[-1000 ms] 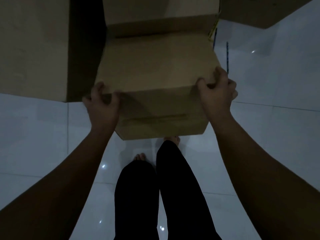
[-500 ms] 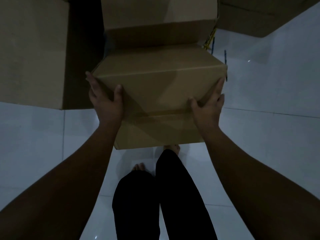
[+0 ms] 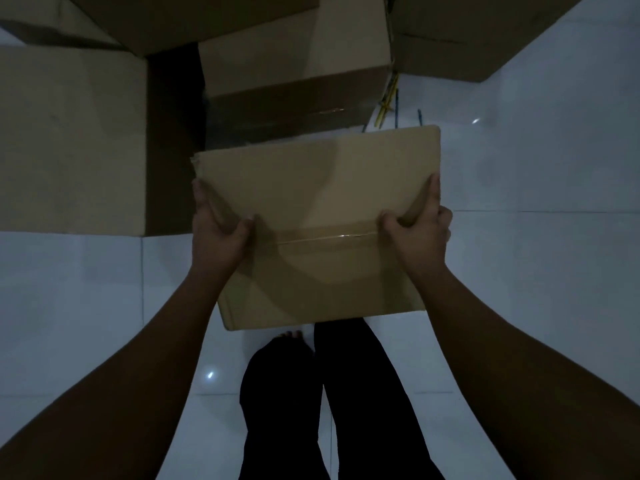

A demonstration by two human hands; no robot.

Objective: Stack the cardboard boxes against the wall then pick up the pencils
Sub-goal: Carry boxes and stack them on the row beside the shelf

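You had five brown cardboard boxes in front of you. Counting from the left, there was a big left box (image 3: 69, 140) on the floor, a far box (image 3: 194, 19) behind it, a middle box (image 3: 294, 64), the held box (image 3: 318, 188) and a right box (image 3: 467, 36) far away. There were about four pencils (image 3: 384, 105), some yellow and some blue, but they were too thin to count for sure.

Your left hand (image 3: 218, 233) gripped the left side of the held box, with the thumb on top. Your right hand (image 3: 419, 233) gripped the right side the same way.

The held box was plain and brown, with a shiny strip of tape (image 3: 322, 237) across its top. It was up off the white floor (image 3: 554, 271), above your legs (image 3: 346, 393) and just near of the middle box. Its top faced up at you. Its long way ran left to right, with the right end turned a bit farther away.

The pencils lay on the floor just right of the middle box. They pointed mostly near to far.
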